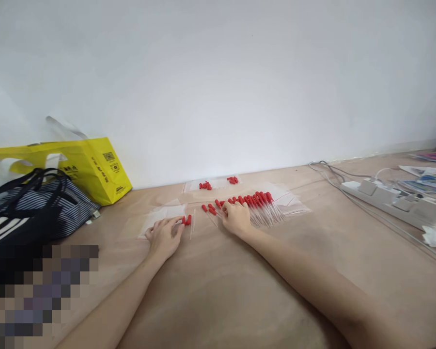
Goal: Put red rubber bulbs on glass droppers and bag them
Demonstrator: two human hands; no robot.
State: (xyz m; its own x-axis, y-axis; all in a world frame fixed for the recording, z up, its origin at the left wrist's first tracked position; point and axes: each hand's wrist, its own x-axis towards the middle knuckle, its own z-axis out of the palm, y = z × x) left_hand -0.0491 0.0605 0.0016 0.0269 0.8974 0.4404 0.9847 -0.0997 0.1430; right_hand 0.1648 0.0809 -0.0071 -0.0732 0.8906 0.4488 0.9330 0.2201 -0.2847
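Note:
My left hand (166,236) rests at the left, fingers stretched out and thumb apart, its fingertips touching one of a pair of red-bulbed droppers (189,220). My right hand (237,217) has its fingers curled in a pinch at a red bulb in the middle of the group; the fingertips are partly hidden. Right of it lies a slanted row of droppers (260,199) with red bulbs and thin clear stems. A few more droppers (211,210) lie spaced out between my hands.
Loose red bulbs (205,185) and a second small pile (233,180) lie on a clear plastic bag (191,186) by the wall. Another clear bag (149,219) lies left. A yellow bag (111,179) and striped bag (76,208) stand left; a power strip (388,201) with cables lies right.

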